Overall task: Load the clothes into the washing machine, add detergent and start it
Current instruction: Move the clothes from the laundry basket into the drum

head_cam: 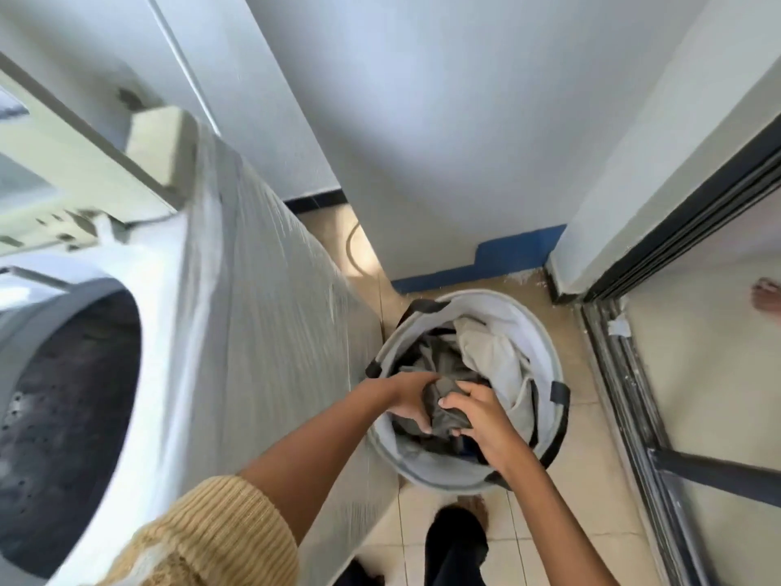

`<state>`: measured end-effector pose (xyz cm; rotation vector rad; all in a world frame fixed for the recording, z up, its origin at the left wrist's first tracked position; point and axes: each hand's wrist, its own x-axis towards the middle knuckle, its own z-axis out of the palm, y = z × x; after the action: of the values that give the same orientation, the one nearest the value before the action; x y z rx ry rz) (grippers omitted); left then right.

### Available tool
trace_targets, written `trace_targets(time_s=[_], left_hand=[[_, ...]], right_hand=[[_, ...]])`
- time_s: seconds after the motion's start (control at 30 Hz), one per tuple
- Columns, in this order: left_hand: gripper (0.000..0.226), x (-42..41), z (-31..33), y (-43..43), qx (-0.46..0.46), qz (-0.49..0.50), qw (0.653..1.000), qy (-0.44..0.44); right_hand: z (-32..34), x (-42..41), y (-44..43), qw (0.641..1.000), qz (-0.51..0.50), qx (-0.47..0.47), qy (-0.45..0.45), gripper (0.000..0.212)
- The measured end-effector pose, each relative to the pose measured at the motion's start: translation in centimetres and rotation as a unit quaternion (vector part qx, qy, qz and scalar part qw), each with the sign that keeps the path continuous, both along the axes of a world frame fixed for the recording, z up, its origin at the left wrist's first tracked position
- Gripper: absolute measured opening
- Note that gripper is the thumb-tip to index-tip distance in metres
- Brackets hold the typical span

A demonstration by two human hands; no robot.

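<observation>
Left hand, right hand both clutching grey garment bunched between them, inside laundry basket on floor. White cloth just beyond hands. Washing machine beside left arm, drum uncovered.

left arm: stretched forward and down, forearm bare, mustard ribbed knit sleeve bunched near elbow | left hand: fingers curled, gripping crumpled grey cloth | right arm: bare, stretched forward and down | right hand: back up, fingers curled on same cloth | hands just beside each other
</observation>
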<state>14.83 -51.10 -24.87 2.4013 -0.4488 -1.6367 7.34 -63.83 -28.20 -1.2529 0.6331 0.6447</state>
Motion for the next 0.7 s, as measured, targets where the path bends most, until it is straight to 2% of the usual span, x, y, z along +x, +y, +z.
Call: trace_targets(time_s=[0.1, 0.23, 0.3, 0.4, 0.5, 0.57, 0.6, 0.63, 0.7], left_hand=[[0.046, 1.3, 6.2, -0.8, -0.036, -0.013, 0.999, -0.033], [0.027, 2.6, 14.6, 0.6, -0.117, 0.046, 0.984, -0.126], [0.023, 2.4, 19.2, 2.4, -0.181, 0.112, 0.965, -0.156], [0.021, 0.6, 25.8, 6.1, -0.300, 0.188, 0.924, -0.142], [0.022, -2.1, 31.0, 10.8, -0.391, 0.277, 0.869, -0.126], [0.029, -3.5, 33.5, 13.8, -0.442, 0.357, 0.816, -0.109], [0.026, -4.1, 34.7, 15.4, -0.470, 0.387, 0.787, -0.098], [0.021, -4.8, 35.8, 16.9, -0.502, 0.406, 0.759, -0.087], [0.028, -6.0, 37.6, 20.4, -0.566, 0.438, 0.695, -0.068]], right_hand=[[6.4, 0.1, 0.5, 0.996, -0.064, 0.028, -0.063, 0.013], [13.6, 0.3, 1.1, 0.966, -0.201, 0.120, -0.110, 0.024], [16.4, -0.4, 1.4, 0.957, -0.238, 0.088, -0.143, 0.024], [18.7, -2.1, 2.4, 0.962, -0.211, -0.042, -0.167, 0.022], [19.1, -3.7, 4.6, 0.968, -0.132, -0.160, -0.142, 0.038], [19.1, -4.2, 6.1, 0.941, -0.042, -0.291, -0.169, 0.062], [19.3, -4.4, 7.1, 0.929, -0.015, -0.321, -0.182, 0.070], [20.2, -4.4, 7.9, 0.934, -0.012, -0.308, -0.181, 0.067], [22.1, -4.2, 9.5, 0.958, -0.015, -0.227, -0.175, 0.034]])
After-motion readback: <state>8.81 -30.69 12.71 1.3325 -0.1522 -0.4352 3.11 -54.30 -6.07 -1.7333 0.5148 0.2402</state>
